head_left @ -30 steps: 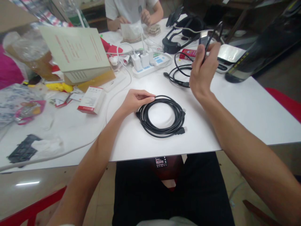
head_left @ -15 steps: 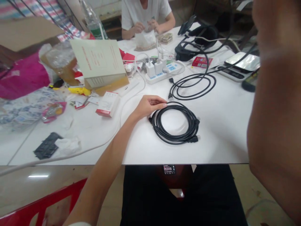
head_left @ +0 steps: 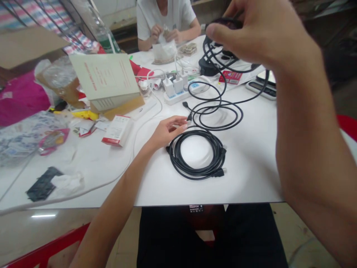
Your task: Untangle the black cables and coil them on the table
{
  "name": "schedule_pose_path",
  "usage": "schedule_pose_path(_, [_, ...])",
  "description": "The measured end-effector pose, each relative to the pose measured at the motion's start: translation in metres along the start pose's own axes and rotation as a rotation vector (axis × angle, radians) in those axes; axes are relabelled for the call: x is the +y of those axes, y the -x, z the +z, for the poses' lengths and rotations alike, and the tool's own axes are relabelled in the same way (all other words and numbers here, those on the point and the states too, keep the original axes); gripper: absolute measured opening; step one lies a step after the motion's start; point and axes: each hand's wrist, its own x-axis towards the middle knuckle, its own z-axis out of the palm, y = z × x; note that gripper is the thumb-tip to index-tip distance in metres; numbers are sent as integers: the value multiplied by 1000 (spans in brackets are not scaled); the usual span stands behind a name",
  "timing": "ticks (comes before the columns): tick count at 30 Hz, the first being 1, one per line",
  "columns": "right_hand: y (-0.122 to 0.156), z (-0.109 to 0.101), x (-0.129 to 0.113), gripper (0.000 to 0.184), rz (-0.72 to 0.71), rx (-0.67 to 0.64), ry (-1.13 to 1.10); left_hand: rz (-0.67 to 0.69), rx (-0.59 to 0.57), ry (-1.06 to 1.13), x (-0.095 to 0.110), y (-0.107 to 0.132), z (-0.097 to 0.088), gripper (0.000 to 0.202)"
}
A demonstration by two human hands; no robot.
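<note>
A coil of black cable (head_left: 196, 173) with moulded plugs lies flat on the white table in front of me. At its upper left edge, my left hand (head_left: 169, 130) has its thumb and fingers loosely closed on an outer strand. My right hand (head_left: 251, 35) is raised at the upper right, its fingers wrapped round several loops of a second black cable (head_left: 208, 48). That cable hangs down to looser loops (head_left: 219, 129) on the table behind the coil. Two plug ends (head_left: 185, 105) of it lie close to my left fingertips.
A white power strip (head_left: 175, 97) with chargers stands behind the cables, and a scale (head_left: 260, 89) sits at the right. A red-and-white box (head_left: 117, 130), a propped booklet (head_left: 104, 78) and bags crowd the left. Across the table a person (head_left: 167, 26) handles a clear bag.
My right hand has come into view at the upper right, lifting loops of the second cable off the table. My left hand stays at the coil. The view has shifted slightly.
</note>
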Motion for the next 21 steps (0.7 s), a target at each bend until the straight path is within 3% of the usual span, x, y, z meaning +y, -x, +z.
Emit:
schedule_pose_path(3, [1, -4, 3, 53, -45, -43, 94, 25, -13, -65, 2, 1, 3, 51])
schedule_pose_path(9, [-3, -9, 5, 41, -184, -378, 184, -15, 45, -54, 0, -2, 5, 52])
schedule_pose_path(12, [-4, -13, 1, 40, -192, -464, 144, -10, 124, -87, -6, -12, 3, 53])
schedule_pose_path(14, [-4, -15, -2, 38, -198, -486, 122, 50, 147, -220, -9, -25, 0, 64])
schedule_pose_path(17, [-2, -18, -5, 38, -237, -470, 123, 219, 66, -537, -8, -54, -3, 75])
schedule_pose_path(21, [-3, -21, 2, 37, -249, -448, 126, 386, -146, -873, -4, -94, 1, 33])
